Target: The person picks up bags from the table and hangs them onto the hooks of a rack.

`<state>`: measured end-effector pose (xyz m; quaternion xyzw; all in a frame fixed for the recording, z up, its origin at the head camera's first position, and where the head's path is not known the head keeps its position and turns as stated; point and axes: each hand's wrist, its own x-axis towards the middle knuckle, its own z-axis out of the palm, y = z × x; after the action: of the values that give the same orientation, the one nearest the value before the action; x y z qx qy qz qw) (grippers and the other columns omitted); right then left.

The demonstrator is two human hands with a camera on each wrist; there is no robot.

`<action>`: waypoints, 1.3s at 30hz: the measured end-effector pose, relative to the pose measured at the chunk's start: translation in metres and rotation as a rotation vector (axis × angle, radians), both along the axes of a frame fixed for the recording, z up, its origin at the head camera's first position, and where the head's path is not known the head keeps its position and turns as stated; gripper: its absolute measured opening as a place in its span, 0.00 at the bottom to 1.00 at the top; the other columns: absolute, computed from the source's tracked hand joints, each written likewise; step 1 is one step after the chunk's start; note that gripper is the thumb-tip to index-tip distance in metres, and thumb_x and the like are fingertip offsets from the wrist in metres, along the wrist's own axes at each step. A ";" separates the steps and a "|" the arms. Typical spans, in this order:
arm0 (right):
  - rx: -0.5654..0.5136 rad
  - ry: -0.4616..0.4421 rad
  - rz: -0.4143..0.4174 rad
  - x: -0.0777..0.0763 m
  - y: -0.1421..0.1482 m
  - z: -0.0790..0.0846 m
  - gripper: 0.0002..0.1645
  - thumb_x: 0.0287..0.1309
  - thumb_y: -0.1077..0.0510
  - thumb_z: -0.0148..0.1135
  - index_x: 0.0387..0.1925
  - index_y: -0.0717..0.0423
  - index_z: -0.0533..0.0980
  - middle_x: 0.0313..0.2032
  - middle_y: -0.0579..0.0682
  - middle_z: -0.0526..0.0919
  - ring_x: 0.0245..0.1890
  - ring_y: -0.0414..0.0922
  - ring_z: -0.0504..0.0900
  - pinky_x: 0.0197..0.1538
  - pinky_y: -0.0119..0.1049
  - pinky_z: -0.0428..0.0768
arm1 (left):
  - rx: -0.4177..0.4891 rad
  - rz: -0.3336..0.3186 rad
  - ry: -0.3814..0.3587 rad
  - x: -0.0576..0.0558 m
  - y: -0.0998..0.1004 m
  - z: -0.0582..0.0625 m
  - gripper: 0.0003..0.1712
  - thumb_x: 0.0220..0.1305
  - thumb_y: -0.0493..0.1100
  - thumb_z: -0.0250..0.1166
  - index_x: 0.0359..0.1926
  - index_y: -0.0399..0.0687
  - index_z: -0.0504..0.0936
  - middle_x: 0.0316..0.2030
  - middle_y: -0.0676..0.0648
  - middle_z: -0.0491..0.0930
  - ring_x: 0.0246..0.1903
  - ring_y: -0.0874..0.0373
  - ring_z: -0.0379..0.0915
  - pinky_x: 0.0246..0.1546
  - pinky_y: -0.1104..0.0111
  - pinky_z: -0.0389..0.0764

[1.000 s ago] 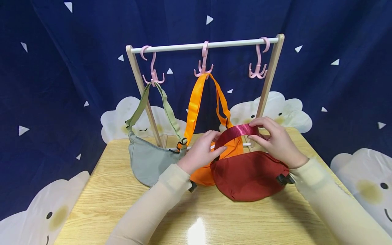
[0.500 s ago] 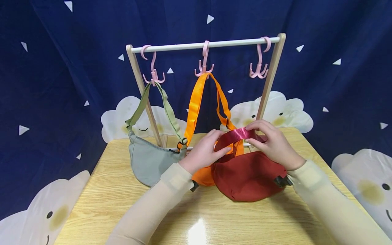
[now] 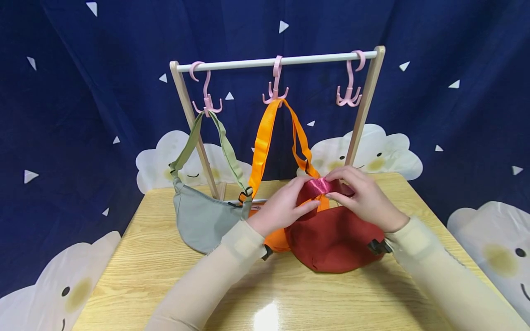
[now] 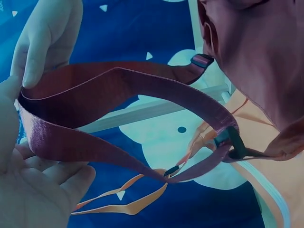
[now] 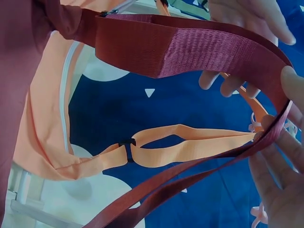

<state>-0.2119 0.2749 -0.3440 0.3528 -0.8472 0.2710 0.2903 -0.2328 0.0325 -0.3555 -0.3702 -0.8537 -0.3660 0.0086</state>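
A dark red sling bag [image 3: 333, 239] rests low in front of the rack, its strap raised in a loop [image 3: 319, 186]. My right hand [image 3: 362, 195] pinches the top of this strap between thumb and fingers. On the left side, my left hand [image 3: 285, 204] has its fingers behind the strap, the thumb stretched out in front. From the left wrist, the strap [image 4: 114, 90] makes a wide loop with a buckle [image 4: 230, 142]. An orange bag [image 3: 277, 239] hangs behind the red one, partly hidden. A grey-green bag [image 3: 209, 218] hangs to its left.
The rack has a white rail [image 3: 248, 63] and wooden posts [image 3: 368, 99]. Its right pink hook [image 3: 349, 94] carries no bag; the middle hook [image 3: 275, 92] and left hook [image 3: 208, 103] bear straps. All stands on a wooden table [image 3: 141, 262] before a dark blue curtain [image 3: 103, 69].
Both hands have come closer together along the red strap, the left shifting right and the right shifting left and down. The strap's loop is lower and narrower.
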 end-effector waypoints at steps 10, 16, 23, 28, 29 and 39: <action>0.059 -0.015 0.047 0.002 -0.003 -0.003 0.28 0.45 0.65 0.82 0.49 0.55 0.81 0.49 0.49 0.83 0.50 0.44 0.80 0.55 0.18 0.72 | -0.059 -0.022 0.050 0.001 0.004 -0.004 0.36 0.69 0.54 0.68 0.70 0.47 0.65 0.58 0.49 0.76 0.52 0.58 0.78 0.53 0.73 0.83; 0.089 -0.034 0.059 0.004 -0.005 -0.004 0.28 0.46 0.62 0.83 0.50 0.53 0.81 0.49 0.48 0.83 0.51 0.44 0.81 0.60 0.16 0.70 | -0.088 -0.007 0.071 0.001 0.005 -0.005 0.33 0.67 0.47 0.72 0.67 0.45 0.68 0.56 0.47 0.77 0.51 0.57 0.79 0.52 0.73 0.83; 0.122 -0.056 0.022 0.004 -0.006 -0.005 0.31 0.47 0.60 0.83 0.53 0.53 0.79 0.50 0.48 0.83 0.50 0.43 0.80 0.50 0.29 0.82 | -0.040 0.006 0.065 0.001 0.002 -0.004 0.26 0.68 0.42 0.69 0.62 0.44 0.69 0.52 0.46 0.77 0.46 0.57 0.78 0.46 0.76 0.83; 0.132 -0.096 -0.014 0.003 -0.006 -0.006 0.33 0.48 0.59 0.83 0.56 0.53 0.77 0.50 0.48 0.83 0.46 0.42 0.79 0.42 0.39 0.86 | -0.020 0.008 0.023 0.003 -0.002 -0.001 0.28 0.70 0.47 0.69 0.62 0.45 0.67 0.52 0.46 0.77 0.47 0.57 0.78 0.45 0.75 0.84; 0.131 -0.101 -0.019 0.003 -0.006 -0.006 0.33 0.48 0.59 0.83 0.56 0.53 0.77 0.50 0.48 0.83 0.46 0.42 0.79 0.42 0.40 0.86 | -0.014 0.007 0.011 0.003 -0.003 -0.001 0.28 0.69 0.48 0.69 0.62 0.45 0.67 0.52 0.46 0.78 0.47 0.57 0.78 0.45 0.75 0.84; 0.108 -0.177 -0.050 -0.002 -0.002 -0.007 0.33 0.50 0.61 0.81 0.58 0.55 0.76 0.51 0.50 0.84 0.45 0.44 0.85 0.45 0.43 0.88 | 0.071 -0.022 -0.040 0.002 -0.012 0.003 0.28 0.71 0.50 0.67 0.64 0.49 0.68 0.55 0.48 0.77 0.50 0.58 0.77 0.47 0.74 0.84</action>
<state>-0.2140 0.2733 -0.3511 0.3217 -0.8914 0.2476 0.2015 -0.2312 0.0207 -0.3528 -0.3716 -0.8361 -0.4035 0.0008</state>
